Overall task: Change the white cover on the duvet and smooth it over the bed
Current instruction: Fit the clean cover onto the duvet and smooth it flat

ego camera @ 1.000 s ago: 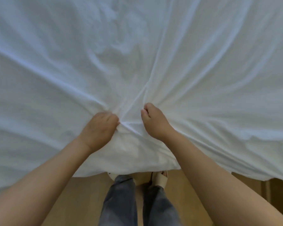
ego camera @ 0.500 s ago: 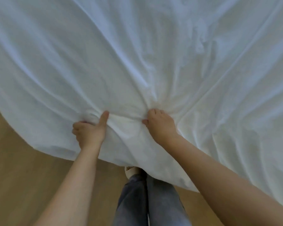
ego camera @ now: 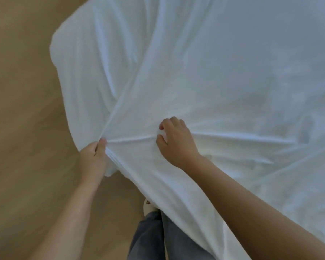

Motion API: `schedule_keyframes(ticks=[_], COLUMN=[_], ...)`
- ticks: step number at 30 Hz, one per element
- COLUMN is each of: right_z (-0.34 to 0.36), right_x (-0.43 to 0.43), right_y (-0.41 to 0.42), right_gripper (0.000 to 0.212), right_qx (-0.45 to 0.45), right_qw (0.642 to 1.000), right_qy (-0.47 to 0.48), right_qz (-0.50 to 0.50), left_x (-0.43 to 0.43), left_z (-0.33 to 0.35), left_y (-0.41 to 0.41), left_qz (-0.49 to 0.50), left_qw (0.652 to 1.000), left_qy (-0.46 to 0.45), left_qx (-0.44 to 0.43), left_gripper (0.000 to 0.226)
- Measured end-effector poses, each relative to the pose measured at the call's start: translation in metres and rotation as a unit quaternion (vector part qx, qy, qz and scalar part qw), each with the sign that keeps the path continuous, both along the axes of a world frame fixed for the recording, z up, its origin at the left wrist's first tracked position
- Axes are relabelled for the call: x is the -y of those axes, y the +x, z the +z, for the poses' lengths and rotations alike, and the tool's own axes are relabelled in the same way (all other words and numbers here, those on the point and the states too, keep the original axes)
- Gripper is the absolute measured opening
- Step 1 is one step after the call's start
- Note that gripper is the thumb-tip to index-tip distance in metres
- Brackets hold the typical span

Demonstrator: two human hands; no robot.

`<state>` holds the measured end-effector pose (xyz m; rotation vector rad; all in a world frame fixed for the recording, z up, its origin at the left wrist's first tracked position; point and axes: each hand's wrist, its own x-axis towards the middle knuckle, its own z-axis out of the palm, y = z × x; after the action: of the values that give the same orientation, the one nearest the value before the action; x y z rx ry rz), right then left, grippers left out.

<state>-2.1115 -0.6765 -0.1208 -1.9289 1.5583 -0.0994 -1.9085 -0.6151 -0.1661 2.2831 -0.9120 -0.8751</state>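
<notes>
The white duvet cover point(ego camera: 214, 72) spreads over most of the view, creased, with its rounded corner at the upper left over the floor. My left hand point(ego camera: 93, 158) is shut on a bunched fold at the cover's near edge, thumb on top. My right hand point(ego camera: 174, 141) sits a little to the right on top of the fabric, fingers curled into it, pinching a fold. A taut crease runs between the two hands, and another runs up and away from the left hand. The bed under the cover is hidden.
Wooden floor point(ego camera: 23, 109) fills the left side and the bottom left. My legs in grey jeans point(ego camera: 154, 237) and one light shoe point(ego camera: 148, 206) stand below the cover's hanging edge.
The view has swung right to left, so the cover's corner and more floor show at the left. My left hand has moved left along the edge, away from my right hand, drawing the fabric taut.
</notes>
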Motion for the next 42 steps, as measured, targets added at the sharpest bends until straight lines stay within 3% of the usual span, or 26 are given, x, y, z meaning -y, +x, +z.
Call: schedule_keyframes(ticks=[5,8,12,14,17,21,25,27,29,32,33,36,39,42], right_z=[-0.008,-0.010,-0.010,-0.013,-0.026,-0.047,-0.055,-0.050,-0.041,-0.035,-0.036,-0.055,-0.071,-0.064], right_x=[0.024,0.032,0.047,0.054,0.060,0.070,0.078,0.082,0.087,0.096,0.100,0.113,0.124,0.135], right_y=[0.016,0.026,0.051,0.074,0.112,0.144,0.185,0.205,0.226,0.260,0.271,0.283,0.280,0.275], right_gripper=[0.035,0.038,0.037,0.035,0.035,0.045,0.056,0.059,0.057,0.055,0.058,0.069,0.073,0.066], right_qx=[-0.067,-0.056,-0.022,-0.017,-0.022,-0.052,-0.088,-0.092,-0.079,-0.059,-0.066,-0.144,-0.183,-0.086], right_qw=[0.997,0.996,0.996,0.995,0.997,0.999,0.994,0.993,0.995,0.994,0.994,0.980,0.953,0.985], right_qy=[0.014,0.014,-0.010,-0.013,0.006,0.002,0.007,0.032,0.015,-0.091,-0.082,0.081,0.139,0.062], right_qz=[0.041,0.062,0.081,0.097,0.080,-0.010,-0.057,-0.070,-0.061,-0.013,0.012,0.110,0.196,0.138], left_x=[0.042,0.063,0.087,0.097,0.110,0.121,0.128,0.124,0.122,0.129,0.135,0.155,0.183,0.223], left_z=[-0.010,-0.017,-0.039,-0.050,-0.068,-0.093,-0.084,-0.065,-0.042,-0.020,-0.023,-0.054,-0.078,-0.076], left_y=[-0.018,0.005,0.053,0.077,0.103,0.121,0.125,0.142,0.189,0.260,0.270,0.257,0.238,0.233], left_qz=[0.064,0.147,0.182,0.202,0.204,0.135,0.069,0.054,0.071,0.057,0.028,-0.069,-0.064,-0.068], left_qw=[0.984,0.978,0.976,0.968,0.959,0.955,0.951,0.953,0.963,0.982,0.987,0.982,0.973,0.980], left_qy=[0.093,0.082,0.085,0.104,0.111,0.093,0.123,0.116,0.095,0.046,0.052,0.166,0.207,0.120], left_qx=[-0.138,-0.127,-0.088,-0.106,-0.165,-0.247,-0.277,-0.275,-0.241,-0.176,-0.151,-0.057,-0.085,-0.141], left_gripper=[0.035,0.039,0.075,0.095,0.105,0.093,0.030,0.016,0.019,0.027,0.025,0.026,0.033,0.051])
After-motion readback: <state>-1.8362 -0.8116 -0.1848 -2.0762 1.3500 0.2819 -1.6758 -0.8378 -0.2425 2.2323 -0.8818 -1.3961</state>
